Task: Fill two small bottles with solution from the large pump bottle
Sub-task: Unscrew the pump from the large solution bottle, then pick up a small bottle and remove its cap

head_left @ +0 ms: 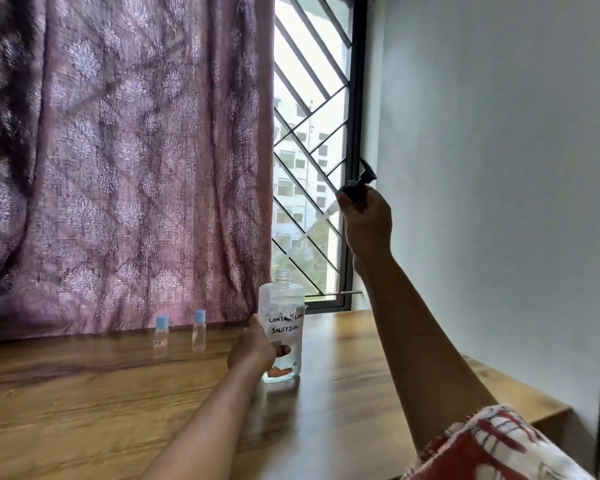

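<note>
Grip of left hand (pixel 253 349) wraps the bottle (pixel 282 301) standing on the tabletop (pixel 84 393); right hand (pixel 368 220) clasps the pump (pixel 356 184) high above.

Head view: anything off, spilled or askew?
The pump is off the large bottle, held high and tilted in the right hand; the bottle's neck is open. Its handwritten label looks torn. No spill visible; both small bottles stand capped.
</note>
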`<state>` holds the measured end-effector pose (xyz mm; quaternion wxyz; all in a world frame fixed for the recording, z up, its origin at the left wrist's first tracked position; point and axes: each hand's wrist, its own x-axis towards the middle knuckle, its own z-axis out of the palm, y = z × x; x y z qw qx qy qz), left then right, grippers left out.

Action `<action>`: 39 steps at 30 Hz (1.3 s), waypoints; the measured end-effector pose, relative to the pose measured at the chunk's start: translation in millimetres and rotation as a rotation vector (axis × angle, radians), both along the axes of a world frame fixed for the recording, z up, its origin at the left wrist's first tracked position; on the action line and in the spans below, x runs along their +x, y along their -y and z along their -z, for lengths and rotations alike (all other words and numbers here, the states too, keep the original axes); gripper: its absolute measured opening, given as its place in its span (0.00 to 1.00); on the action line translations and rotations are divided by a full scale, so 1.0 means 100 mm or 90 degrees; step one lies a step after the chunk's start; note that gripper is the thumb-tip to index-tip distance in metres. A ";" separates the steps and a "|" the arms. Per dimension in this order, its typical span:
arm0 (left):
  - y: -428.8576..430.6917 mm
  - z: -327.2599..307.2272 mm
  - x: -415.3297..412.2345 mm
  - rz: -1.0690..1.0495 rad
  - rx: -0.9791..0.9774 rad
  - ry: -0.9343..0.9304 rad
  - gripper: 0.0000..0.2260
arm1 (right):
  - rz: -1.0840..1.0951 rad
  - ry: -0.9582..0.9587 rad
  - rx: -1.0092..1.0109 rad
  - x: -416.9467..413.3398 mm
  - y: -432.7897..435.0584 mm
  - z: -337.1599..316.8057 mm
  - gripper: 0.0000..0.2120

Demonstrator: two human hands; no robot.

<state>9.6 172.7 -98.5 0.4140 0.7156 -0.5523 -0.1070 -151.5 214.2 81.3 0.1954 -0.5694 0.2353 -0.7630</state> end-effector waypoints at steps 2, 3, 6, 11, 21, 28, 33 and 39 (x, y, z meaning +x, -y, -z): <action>0.01 0.00 0.00 -0.010 0.010 0.005 0.33 | 0.041 -0.020 -0.003 -0.07 -0.02 -0.04 0.08; 0.01 -0.01 0.00 -0.015 0.014 0.010 0.35 | 0.053 -0.025 -0.002 -0.10 -0.01 -0.06 0.09; -0.01 -0.03 -0.02 -0.028 0.008 0.030 0.38 | 0.024 0.016 -0.011 -0.18 -0.02 0.00 0.08; -0.08 -0.05 0.05 -0.029 -0.025 0.036 0.43 | 0.064 -0.038 -0.084 -0.22 0.10 0.40 0.15; -0.23 0.13 0.36 -0.024 -0.001 0.043 0.38 | 0.187 -0.321 0.076 -0.11 0.61 1.77 0.13; -0.18 0.24 0.39 0.016 0.004 0.043 0.34 | 0.202 -0.333 0.322 0.00 0.73 2.12 0.11; -0.13 0.34 0.35 0.042 0.014 0.010 0.36 | 0.188 -0.415 0.433 -0.03 0.79 2.19 0.13; -0.13 0.36 0.39 0.040 0.018 0.022 0.36 | 0.244 -0.500 0.453 0.01 0.79 2.21 0.16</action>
